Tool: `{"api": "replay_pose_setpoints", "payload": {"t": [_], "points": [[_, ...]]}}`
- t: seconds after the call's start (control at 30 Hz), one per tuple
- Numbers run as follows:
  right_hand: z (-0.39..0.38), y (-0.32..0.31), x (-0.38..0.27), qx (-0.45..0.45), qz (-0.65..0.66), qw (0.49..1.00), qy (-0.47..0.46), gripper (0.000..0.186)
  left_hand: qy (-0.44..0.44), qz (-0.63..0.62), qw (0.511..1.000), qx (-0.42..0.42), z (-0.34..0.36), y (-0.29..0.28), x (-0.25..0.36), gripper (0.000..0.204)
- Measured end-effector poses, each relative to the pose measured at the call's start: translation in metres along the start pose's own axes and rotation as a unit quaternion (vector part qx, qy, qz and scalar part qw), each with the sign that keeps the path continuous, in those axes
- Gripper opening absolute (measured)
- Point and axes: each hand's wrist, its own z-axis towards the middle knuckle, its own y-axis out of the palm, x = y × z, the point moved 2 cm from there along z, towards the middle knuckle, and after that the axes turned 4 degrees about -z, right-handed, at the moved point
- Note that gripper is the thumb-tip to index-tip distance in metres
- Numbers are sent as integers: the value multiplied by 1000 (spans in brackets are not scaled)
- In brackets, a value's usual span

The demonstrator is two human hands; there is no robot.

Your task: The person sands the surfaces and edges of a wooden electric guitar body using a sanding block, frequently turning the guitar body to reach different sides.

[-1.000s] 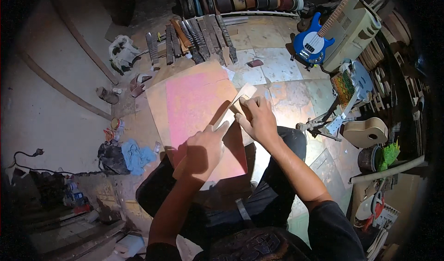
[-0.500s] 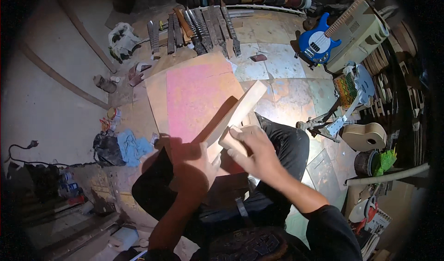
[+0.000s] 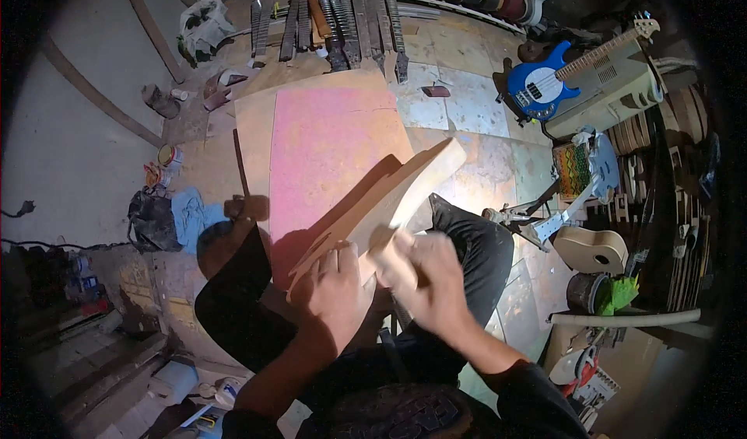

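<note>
A pale wooden piece (image 3: 405,186) with a curved outer edge, shaped like part of a guitar body, stands tilted over my lap, one broad face turned to the left. My left hand (image 3: 334,287) grips its lower near part, fingers lying over the broad face. Wrapped in my right hand (image 3: 432,279) is a small light wooden block (image 3: 393,264), pressed against the curved edge. That hand is slightly blurred, and the block's underside is hidden. Beneath the piece lies a pink-topped board (image 3: 334,143), with the piece's shadow across it.
Guitar necks (image 3: 342,31) lie in a row on the far floor. A blue bass guitar (image 3: 545,81) leans at the far right, and an unfinished acoustic guitar body (image 3: 591,250) is to my right. A blue cloth (image 3: 191,213) and a black bag (image 3: 152,217) lie left.
The wooden piece has rolled so more of its broad face shows. My left hand's fingers now lie over that face. My right hand and block have moved slightly down along the edge.
</note>
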Motion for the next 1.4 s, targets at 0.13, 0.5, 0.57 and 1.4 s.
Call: {"api": "replay_pose_setpoints", "payload": {"t": [0.13,0.5,0.57,1.4], "points": [[25,4,47,27,-26,999,22,40,-5,-5,1000,-27,3,-15,10,51],[60,-29,14,-261,-40,964,17,35,-70,-81,994,-17,-9,-18,19,63],[40,-29,-17,-181,11,983,-36,34,-49,-90,995,3,-11,-17,17,61],[74,-24,47,-148,-165,975,-26,30,-7,-75,997,-17,-10,-12,20,53]]}}
